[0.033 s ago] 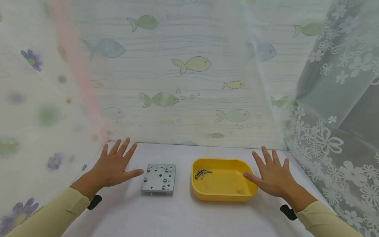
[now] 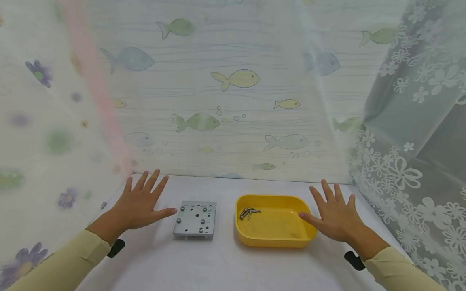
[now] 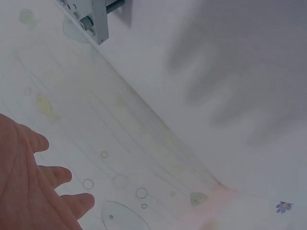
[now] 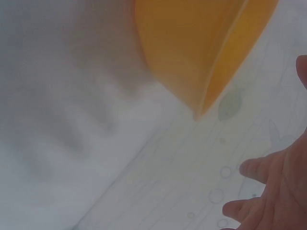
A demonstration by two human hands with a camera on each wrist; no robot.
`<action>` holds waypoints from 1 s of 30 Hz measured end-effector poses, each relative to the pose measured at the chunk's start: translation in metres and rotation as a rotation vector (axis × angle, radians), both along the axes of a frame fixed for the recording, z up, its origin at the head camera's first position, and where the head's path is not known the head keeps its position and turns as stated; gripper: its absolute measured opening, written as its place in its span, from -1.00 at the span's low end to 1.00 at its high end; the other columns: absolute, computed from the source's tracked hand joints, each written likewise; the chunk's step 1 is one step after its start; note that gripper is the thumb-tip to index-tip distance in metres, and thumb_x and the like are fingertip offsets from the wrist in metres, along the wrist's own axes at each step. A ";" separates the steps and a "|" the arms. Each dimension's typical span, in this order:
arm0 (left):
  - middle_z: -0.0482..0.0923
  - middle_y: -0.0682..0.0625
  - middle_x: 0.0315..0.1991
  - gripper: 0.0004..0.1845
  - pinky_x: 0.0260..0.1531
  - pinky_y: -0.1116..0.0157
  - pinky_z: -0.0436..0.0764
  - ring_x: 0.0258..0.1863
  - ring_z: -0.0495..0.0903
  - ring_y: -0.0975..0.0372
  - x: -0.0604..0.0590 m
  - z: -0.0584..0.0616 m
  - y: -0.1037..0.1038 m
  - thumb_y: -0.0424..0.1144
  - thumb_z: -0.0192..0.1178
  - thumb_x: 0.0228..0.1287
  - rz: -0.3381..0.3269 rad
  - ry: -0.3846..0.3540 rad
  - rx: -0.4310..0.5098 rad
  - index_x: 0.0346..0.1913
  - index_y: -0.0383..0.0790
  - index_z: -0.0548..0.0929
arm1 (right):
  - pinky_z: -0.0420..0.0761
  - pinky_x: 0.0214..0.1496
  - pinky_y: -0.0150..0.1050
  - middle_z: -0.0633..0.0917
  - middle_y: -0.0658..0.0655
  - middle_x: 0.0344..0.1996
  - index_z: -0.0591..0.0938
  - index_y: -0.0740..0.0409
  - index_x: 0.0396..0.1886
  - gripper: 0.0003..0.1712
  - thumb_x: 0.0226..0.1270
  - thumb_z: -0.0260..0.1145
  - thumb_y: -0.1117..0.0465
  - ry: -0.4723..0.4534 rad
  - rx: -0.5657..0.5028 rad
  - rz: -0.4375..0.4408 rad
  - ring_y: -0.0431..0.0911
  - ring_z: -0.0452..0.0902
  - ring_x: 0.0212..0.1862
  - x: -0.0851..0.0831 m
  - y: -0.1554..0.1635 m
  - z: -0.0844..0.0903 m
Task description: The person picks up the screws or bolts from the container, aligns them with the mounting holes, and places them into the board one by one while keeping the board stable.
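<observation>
A grey metal plate (image 2: 192, 218) with drilled holes lies on the white table, left of centre; several socket-head screws (image 2: 202, 221) stand in it. Beside it, to the right, is a yellow tray (image 2: 274, 243) with a small pile of loose screws (image 2: 249, 212) at its left end. My left hand (image 2: 140, 206) is spread above the table, its thumb pointing toward the plate. Fingers apart, my right hand (image 2: 336, 218) hovers by the tray's right end, the thumb overlapping the rim in the head view. Neither hand holds anything. The left wrist view catches a plate corner (image 3: 100, 24).
A fish-print curtain (image 2: 233, 121) hangs along the table's back edge. Flower-patterned sheets enclose the left side (image 2: 47, 133) and the right side (image 2: 404, 173). The white tabletop (image 2: 225, 266) extends in front of the plate and tray.
</observation>
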State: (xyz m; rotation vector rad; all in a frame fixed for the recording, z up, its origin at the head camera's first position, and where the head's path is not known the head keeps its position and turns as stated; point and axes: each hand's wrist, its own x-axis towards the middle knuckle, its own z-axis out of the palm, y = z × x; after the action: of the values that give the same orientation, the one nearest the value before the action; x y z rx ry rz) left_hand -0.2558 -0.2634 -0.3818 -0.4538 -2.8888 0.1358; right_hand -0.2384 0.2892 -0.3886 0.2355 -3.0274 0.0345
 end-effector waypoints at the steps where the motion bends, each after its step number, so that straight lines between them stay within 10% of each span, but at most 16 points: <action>1: -0.03 -0.31 0.66 0.24 0.37 -0.55 -0.09 0.58 0.00 -0.36 0.000 0.000 0.000 0.73 -0.19 0.16 0.000 0.000 0.000 0.66 -0.15 0.11 | -0.33 0.29 0.75 -0.06 0.45 0.64 0.15 0.08 0.67 0.26 0.26 -0.06 -0.70 0.001 0.000 0.003 0.61 -0.20 0.56 0.000 0.000 0.000; 18: -0.05 -0.32 0.66 0.31 0.41 -0.50 -0.06 0.59 0.04 -0.31 -0.001 -0.020 -0.002 0.74 -0.12 0.11 -0.007 -0.104 0.110 0.66 -0.21 0.07 | -0.05 0.36 0.69 0.15 0.41 0.60 0.34 0.05 0.57 0.21 0.24 -0.15 -0.73 0.015 -0.005 0.083 0.50 0.03 0.56 -0.007 -0.008 0.001; 30: 0.03 -0.23 0.66 0.33 0.47 -0.35 0.15 0.57 0.18 -0.22 -0.007 -0.051 0.010 0.65 0.17 0.05 -0.067 -0.148 0.349 0.65 -0.24 0.06 | 0.38 0.38 0.40 0.42 0.32 0.46 0.55 0.05 0.39 -0.18 0.36 0.27 -0.39 -0.010 -0.076 0.191 0.32 0.36 0.42 -0.022 -0.032 0.004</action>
State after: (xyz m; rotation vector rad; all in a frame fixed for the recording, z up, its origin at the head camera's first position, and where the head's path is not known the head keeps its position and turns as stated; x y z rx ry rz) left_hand -0.2627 -0.2536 -0.4332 -0.5103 -2.9459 -0.4222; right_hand -0.2606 0.2568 -0.3849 0.5178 -2.9942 0.1663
